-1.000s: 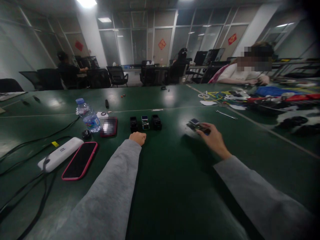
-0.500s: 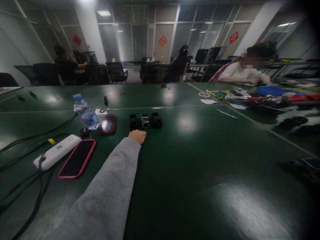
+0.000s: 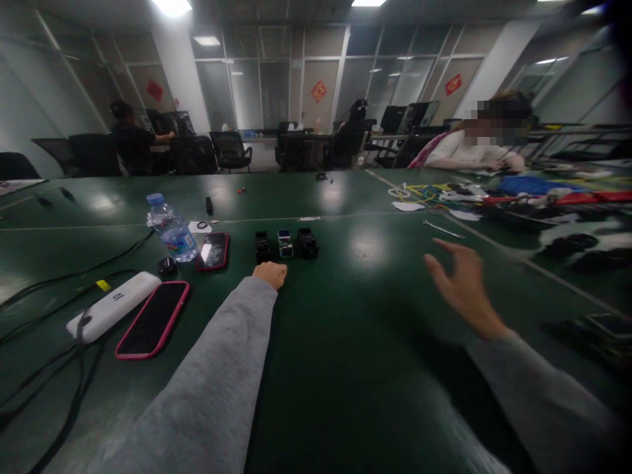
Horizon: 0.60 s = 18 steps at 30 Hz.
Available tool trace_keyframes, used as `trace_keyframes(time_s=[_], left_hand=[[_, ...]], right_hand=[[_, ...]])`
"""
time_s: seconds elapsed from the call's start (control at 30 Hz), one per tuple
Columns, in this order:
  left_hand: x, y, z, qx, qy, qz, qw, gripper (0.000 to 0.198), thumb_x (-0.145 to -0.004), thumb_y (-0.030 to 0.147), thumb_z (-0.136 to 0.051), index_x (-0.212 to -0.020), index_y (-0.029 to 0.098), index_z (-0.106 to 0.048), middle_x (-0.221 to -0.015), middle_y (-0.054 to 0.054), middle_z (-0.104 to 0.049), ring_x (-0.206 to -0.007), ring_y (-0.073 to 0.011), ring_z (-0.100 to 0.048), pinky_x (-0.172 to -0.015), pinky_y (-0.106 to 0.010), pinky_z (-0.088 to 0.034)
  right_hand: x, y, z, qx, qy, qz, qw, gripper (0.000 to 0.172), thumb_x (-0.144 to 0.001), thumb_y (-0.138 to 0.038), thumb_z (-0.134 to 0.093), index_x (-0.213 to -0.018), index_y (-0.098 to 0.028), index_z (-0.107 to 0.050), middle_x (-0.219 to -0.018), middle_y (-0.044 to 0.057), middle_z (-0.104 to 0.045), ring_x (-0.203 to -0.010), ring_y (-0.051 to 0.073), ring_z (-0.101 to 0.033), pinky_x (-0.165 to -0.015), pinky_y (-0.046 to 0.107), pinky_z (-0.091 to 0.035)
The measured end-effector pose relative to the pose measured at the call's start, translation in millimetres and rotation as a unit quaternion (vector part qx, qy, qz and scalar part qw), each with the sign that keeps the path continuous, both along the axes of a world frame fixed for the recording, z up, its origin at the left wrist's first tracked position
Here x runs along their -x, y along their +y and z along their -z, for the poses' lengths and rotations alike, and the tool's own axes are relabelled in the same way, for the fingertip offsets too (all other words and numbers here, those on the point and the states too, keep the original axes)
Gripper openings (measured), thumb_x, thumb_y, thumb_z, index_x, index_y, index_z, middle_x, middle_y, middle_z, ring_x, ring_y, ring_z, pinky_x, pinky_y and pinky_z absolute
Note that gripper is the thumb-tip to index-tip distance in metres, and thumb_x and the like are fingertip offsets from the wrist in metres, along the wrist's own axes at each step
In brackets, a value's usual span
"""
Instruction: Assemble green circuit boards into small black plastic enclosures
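1. The right hand (image 3: pixel 459 283) hangs above the green table (image 3: pixel 340 368), thumb and fingers spread apart.
2. The left hand (image 3: pixel 270 274) is curled into a loose fist, just on the near side of a row of small devices.
3. In that row, a small circuit board with a screen (image 3: pixel 285 243) stands between a left black device (image 3: pixel 262 247) and a right black device (image 3: pixel 307 243).
4. Near the right edge, beyond the right hand, lies a dark, blurred board (image 3: pixel 609 329).
5. Left of the row lie a red-edged phone (image 3: pixel 213 251), a water bottle (image 3: pixel 172 229), a white power strip (image 3: pixel 116 306) and a pink-cased phone (image 3: pixel 154 321).
6. A wrench (image 3: pixel 443 229) lies past the right hand, near tangled cables (image 3: pixel 424 191).
7. A person in white (image 3: pixel 467 150) sits across the table, at right.
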<state>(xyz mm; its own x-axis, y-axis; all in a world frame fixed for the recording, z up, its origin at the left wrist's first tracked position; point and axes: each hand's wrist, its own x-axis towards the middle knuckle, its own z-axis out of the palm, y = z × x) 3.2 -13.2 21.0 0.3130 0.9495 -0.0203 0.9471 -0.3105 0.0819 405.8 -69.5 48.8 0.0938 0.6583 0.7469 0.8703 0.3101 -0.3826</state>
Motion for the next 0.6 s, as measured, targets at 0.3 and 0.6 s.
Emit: trace_keyframes(time_s=[0.3, 0.6], left_hand=[[-2.2, -3.6, -5.5, 0.021, 0.021, -0.013, 0.999, 0.029, -0.086, 0.025, -0.039, -0.089, 0.028, -0.067, -0.094, -0.003, -0.069, -0.087, -0.0199, -0.064, -0.073, -0.030, -0.048], [-0.7, -4.9, -7.4, 0.025, 0.010, 0.012, 1.000, 0.031, -0.089, 0.023, -0.035, -0.090, 0.026, -0.066, -0.091, -0.004, -0.068, -0.086, -0.0187, -0.064, -0.074, -0.031, -0.049]], right_hand=[[207.5, 99.9, 26.9, 0.168, -0.127, -0.106, 0.972, 0.050, -0.084, -0.043, -0.057, -0.127, -0.019, -0.047, -0.118, 0.017, -0.049, -0.103, 0.031, -0.055, -0.082, 0.044, -0.048], [85.5, 59.1, 29.9, 0.240, -0.061, -0.147, 0.958, 0.035, -0.078, -0.030, -0.058, -0.110, -0.023, -0.045, -0.099, 0.011, -0.060, -0.081, 0.023, -0.061, -0.074, 0.037, -0.049]])
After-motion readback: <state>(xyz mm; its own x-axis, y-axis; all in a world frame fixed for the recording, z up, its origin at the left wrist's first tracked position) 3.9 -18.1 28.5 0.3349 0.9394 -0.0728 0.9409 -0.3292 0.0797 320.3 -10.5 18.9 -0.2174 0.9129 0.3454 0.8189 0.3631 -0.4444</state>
